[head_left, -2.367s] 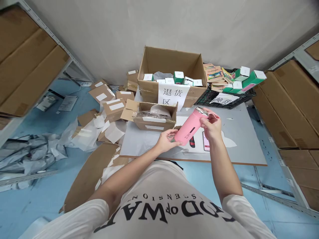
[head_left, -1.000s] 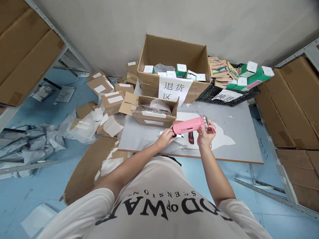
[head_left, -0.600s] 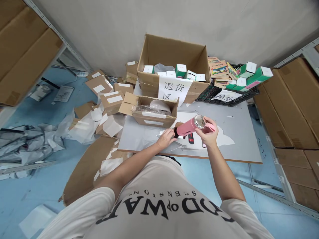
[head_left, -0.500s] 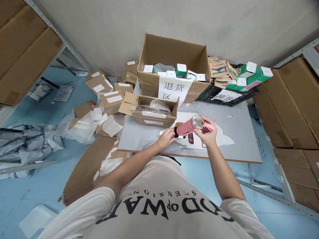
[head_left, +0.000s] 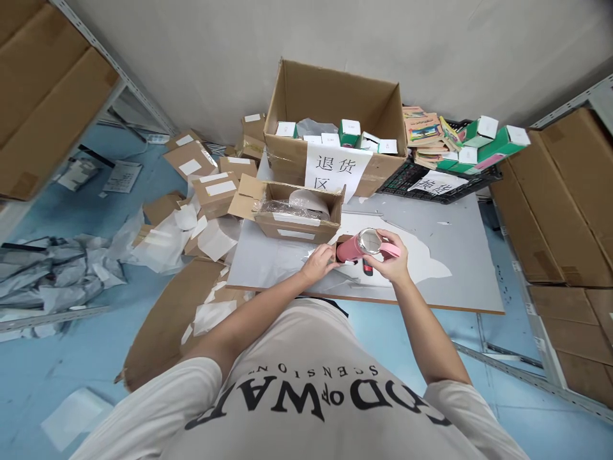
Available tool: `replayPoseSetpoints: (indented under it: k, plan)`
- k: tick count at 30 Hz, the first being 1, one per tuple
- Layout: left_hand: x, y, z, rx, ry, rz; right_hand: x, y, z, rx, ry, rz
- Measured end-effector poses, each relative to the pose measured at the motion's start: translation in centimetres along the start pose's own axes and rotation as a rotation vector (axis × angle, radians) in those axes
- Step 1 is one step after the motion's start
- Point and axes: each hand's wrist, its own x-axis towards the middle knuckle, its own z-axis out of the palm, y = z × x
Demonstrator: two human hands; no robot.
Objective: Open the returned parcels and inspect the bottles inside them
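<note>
A pink insulated mug with a shiny steel lid point(head_left: 352, 248) lies tilted over the table, its lidded end to the right. My right hand point(head_left: 393, 257) is closed round the lid end, by the pink loop handle point(head_left: 390, 249). At the mug's lower end, my left hand point(head_left: 320, 263) pinches the edge of a small box with a brown edge point(head_left: 343, 239). Most of that box is hidden, and the mug's base sits at its dark opening. Under the mug lies a red and black box cutter point(head_left: 367, 267), partly covered.
On the grey table point(head_left: 460, 255), an open carton point(head_left: 297, 231) holds plastic wrap. Behind it stands a large carton point(head_left: 335, 83) with green-white boxes. A black crate point(head_left: 397, 182) holds booklets and boxes. Cartons point(head_left: 215, 198) and torn paper lie left.
The mug has moved left and lower, with less of its lower body showing by my left hand. My right hand moved left with it; my left hand stayed nearly in place.
</note>
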Motion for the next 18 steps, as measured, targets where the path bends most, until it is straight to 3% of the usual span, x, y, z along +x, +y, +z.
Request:
replayPoseSetpoints:
  k: [8,18]
  plan:
    - [0.1,-0.2,-0.3,0.048,-0.021,0.026,-0.4,1.0,1.5,-0.100,-0.135,0.018]
    - [0.1,-0.5,-0.3,0.108,-0.014,0.125,-0.2,2.8,1.9,-0.542,-0.437,-0.126]
